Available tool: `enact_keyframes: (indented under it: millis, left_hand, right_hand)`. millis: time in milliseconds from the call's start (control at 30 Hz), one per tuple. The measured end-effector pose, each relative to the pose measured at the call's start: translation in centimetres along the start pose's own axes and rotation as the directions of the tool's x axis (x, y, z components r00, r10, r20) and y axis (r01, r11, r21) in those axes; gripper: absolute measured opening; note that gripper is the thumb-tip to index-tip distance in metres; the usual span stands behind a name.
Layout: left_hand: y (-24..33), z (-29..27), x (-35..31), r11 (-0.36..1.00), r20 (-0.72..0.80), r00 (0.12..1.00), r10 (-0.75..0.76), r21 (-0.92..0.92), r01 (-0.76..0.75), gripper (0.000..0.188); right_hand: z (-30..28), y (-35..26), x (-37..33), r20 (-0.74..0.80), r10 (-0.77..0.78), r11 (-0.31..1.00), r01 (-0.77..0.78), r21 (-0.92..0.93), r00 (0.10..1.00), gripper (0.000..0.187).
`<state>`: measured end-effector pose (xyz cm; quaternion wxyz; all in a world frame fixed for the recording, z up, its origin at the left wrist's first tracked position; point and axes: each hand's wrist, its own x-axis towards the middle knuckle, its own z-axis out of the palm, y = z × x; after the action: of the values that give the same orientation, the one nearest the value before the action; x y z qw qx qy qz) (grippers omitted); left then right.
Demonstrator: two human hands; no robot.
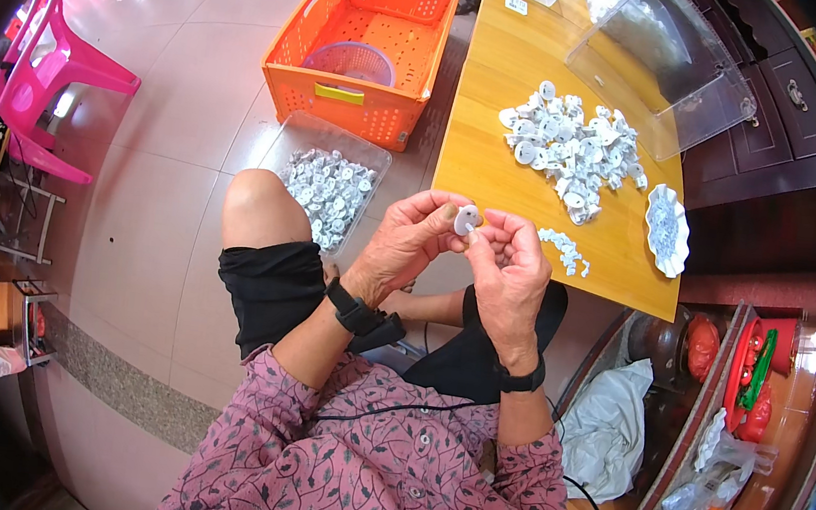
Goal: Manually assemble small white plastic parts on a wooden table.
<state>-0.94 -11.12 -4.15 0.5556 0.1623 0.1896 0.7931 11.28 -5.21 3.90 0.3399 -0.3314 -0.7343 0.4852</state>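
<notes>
Both hands meet above the lap: left hand (408, 240) fingers pinch a white part (465, 219); right hand (512, 272) fingers close on its edge. Keep it steady. More parts (573, 149) lie on the tabletop (480, 152) beyond the fingers.

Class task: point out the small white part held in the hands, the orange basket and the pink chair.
small white part (465, 219), head view, its face.
orange basket (345, 97), head view, front wall.
pink chair (72, 66), head view, seat.
</notes>
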Motion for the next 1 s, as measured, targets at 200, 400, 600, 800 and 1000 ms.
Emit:
enact_keyframes:
  millis: [200,400,600,800,1000]
  left_hand:
    - [-0.1,-0.07,0.0,1.0,-0.003,1.0,-0.002,0.017,0.002,0.023]
    - [-0.19,0.07,-0.05,0.998,-0.002,1.0,0.002,0.062,-0.002,0.023]
    - [-0.35,0.03,-0.08,0.997,0.002,1.0,0.009,0.08,-0.009,0.023]
    - [-0.37,-0.29,-0.05,0.996,0.018,1.0,0.003,0.09,-0.005,0.023]
    - [-0.36,-0.25,-0.08,0.994,0.02,1.0,0.006,0.111,-0.008,0.023]
  right_hand:
    - [0.07,-0.4,0.17,0.02,0.004,1.0,-0.005,0.027,1.0,0.018]
    - [0.06,0.04,0.22,0.032,0.001,1.0,-0.001,0.011,0.999,0.019]
    - [-0.05,0.11,0.21,0.031,-0.023,0.999,0.024,-0.04,0.999,0.019]
    - [0.09,-0.27,0.12,-0.008,-0.007,1.0,0.007,-0.012,1.0,0.019]
    - [0.08,-0.02,0.16,0.0,-0.023,0.998,0.023,-0.052,1.0,0.017]
